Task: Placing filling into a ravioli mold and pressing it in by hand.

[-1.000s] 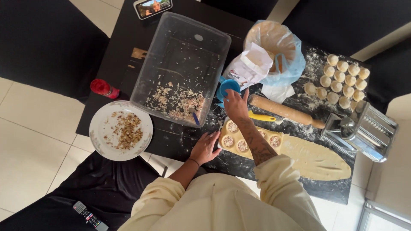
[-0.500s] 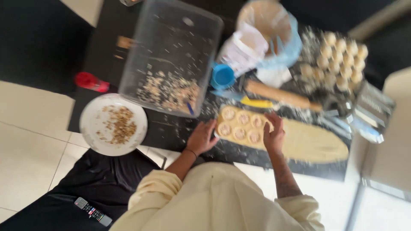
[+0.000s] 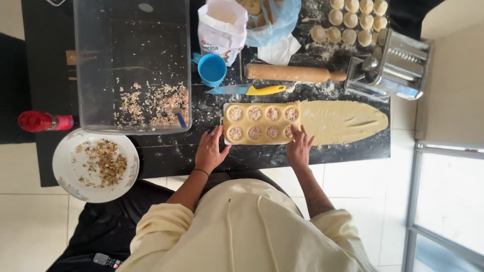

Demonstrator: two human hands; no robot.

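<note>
While both open hands touch its edge, the dough-lined mould (image 3: 261, 123) shows eight filled cups.

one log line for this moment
left hand: on mould left edge | right hand: on dough sheet at mould right end | cups filled

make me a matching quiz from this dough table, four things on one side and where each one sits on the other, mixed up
Things:
1. cup
2. rolling pin
3. plate
4. left hand

Places:
a. overhanging the table's near left edge
b. at the filled mould's left end
c. beside the flour bag
d. above the yellow-handled knife

Pairs: 1-c, 2-d, 3-a, 4-b
</note>
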